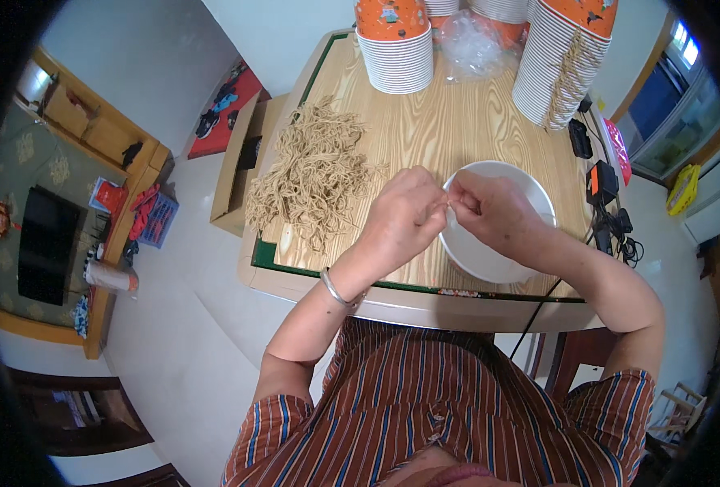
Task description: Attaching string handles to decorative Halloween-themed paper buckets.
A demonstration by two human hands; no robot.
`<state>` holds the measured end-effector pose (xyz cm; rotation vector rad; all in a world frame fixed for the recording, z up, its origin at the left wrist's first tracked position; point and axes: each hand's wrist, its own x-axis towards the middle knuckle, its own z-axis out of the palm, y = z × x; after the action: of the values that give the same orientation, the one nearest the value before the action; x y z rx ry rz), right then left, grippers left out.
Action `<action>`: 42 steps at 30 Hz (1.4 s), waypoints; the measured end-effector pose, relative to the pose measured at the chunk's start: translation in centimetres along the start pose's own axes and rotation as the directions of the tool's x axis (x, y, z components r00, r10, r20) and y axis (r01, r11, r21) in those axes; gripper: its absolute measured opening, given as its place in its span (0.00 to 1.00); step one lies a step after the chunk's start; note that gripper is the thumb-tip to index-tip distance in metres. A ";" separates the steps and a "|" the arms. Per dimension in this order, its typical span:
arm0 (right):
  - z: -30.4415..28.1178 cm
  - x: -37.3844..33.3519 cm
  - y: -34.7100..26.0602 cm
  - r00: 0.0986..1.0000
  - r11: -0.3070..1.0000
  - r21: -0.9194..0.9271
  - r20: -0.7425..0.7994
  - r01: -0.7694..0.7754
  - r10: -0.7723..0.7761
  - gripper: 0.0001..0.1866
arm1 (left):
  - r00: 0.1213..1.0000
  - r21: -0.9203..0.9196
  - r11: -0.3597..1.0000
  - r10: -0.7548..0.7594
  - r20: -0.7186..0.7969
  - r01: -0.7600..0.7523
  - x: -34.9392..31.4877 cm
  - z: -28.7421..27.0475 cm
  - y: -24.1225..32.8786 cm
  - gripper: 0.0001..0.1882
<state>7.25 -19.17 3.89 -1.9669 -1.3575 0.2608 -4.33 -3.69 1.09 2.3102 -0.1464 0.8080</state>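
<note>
My left hand (pixel 408 215) and my right hand (pixel 494 213) meet fingertip to fingertip, both closed in a pinch. Whatever lies between the fingers is too small to make out. They are held over the left rim of a round white tub (pixel 490 258), with my right hand above its opening and covering part of the inside. To the left of my left hand, a loose heap of tan strings (pixel 311 170) spreads over the wood-patterned table (pixel 425 130). A silver bangle circles my left wrist.
Stacks of orange-and-white paper buckets (pixel 400 61) stand at the far side. Tan strands (pixel 571 77) hang down the right-hand stack (pixel 538 69). Between them lies a crumpled clear plastic bag (pixel 473 45). A black adapter (pixel 601 183) and cables line the right edge; a cardboard box (pixel 234 174) stands left.
</note>
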 end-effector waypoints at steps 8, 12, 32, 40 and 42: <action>0.2 0.1 1.4 0.993 0.994 -0.026 -0.052 0.106 -0.107 0.04 | 0.978 -0.197 0.964 -0.155 0.141 0.181 0.7 -0.4 -1.0 0.06; 0.5 0.2 1.7 0.991 0.992 -0.003 -0.059 0.124 -0.124 0.04 | 0.965 -0.342 0.911 -0.168 0.200 0.229 0.6 -0.4 -2.1 0.04; -0.1 -0.4 1.0 0.998 0.998 0.034 -0.028 0.053 -0.052 0.05 | 0.913 -0.658 0.633 -0.302 0.274 0.407 -0.2 1.7 -3.8 0.02; 0.3 -1.3 1.3 0.995 0.995 0.036 -0.052 0.091 -0.090 0.07 | 0.914 -0.695 0.603 -0.342 0.218 0.392 -0.2 1.9 -3.4 0.02; 0.2 -1.4 1.0 0.996 0.994 0.070 -0.042 0.083 -0.080 0.05 | 0.904 -0.607 0.671 -0.351 0.245 0.426 -0.1 1.7 -3.3 0.03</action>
<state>7.28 -20.50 2.82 -1.8433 -1.3811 0.2280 -2.57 -2.26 -1.80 1.6202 0.0275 0.3232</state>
